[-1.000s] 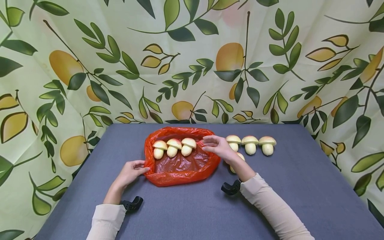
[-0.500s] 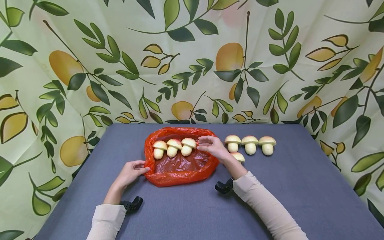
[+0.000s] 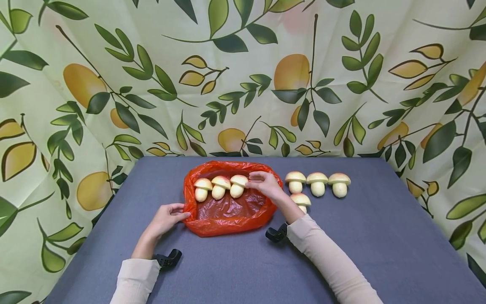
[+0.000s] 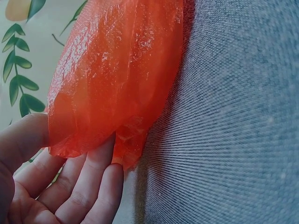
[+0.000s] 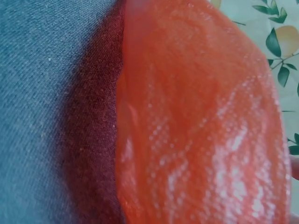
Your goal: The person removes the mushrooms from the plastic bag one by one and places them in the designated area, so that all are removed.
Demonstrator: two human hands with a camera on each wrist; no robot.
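We see a grey-blue table [image 3: 228, 270], a pale cloth [image 3: 243, 63] behind it and along both its sides, printed green leaves [image 3: 230, 43] and orange fruit [image 3: 291, 71] above the table, even light.

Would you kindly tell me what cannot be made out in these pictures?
- Head view: the stem base of the front loose mushroom, behind the right forearm.
- Head view: whether the right hand touches the rightmost bagged mushroom; too small.
- Left wrist view: some fingertips of the left hand, covered by the red bag.
- Right wrist view: most of the right hand, beyond the edge or behind the bag.
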